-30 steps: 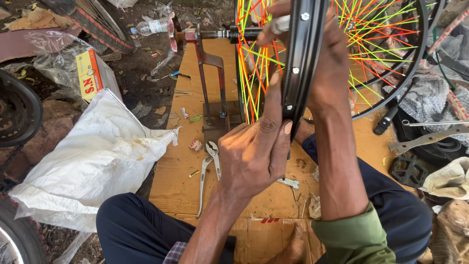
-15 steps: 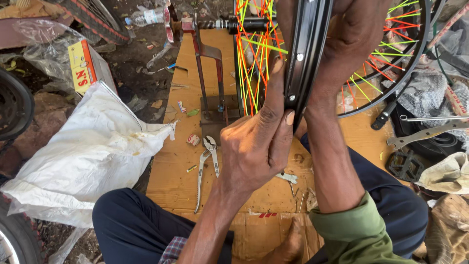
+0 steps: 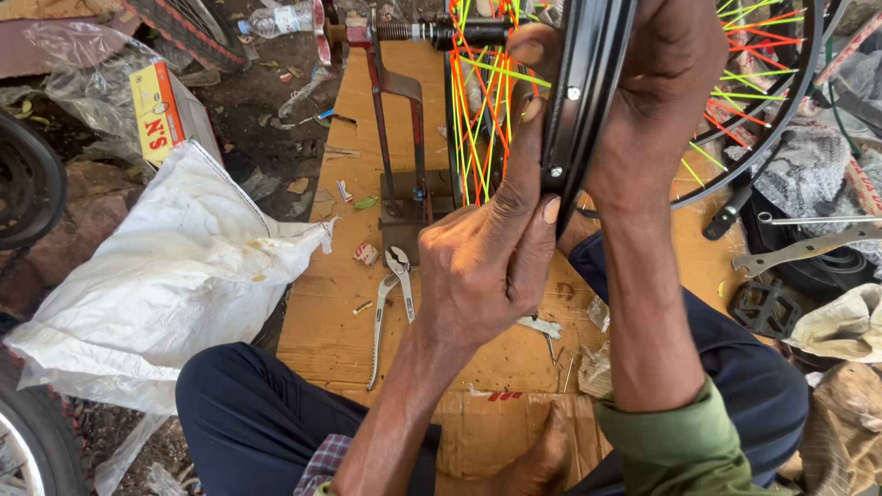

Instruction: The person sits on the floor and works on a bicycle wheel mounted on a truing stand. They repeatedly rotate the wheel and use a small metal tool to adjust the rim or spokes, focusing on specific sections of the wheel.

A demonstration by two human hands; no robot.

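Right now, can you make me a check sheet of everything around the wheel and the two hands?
Surface: a wooden board on the ground, scattered with small scraps.
Job's things: a black wheel rim with orange, green and yellow spokes, mounted on a rusty metal stand.
Clutter: pliers lying on the board, a white sack, a yellow and red box, a plastic bottle, a black pedal, a flat metal wrench.
Grippers: left hand pinches the rim from below; right hand grips it from above.
Cables: nothing seen.
Surroundings: dirt ground with litter, black tyres at the left edge.
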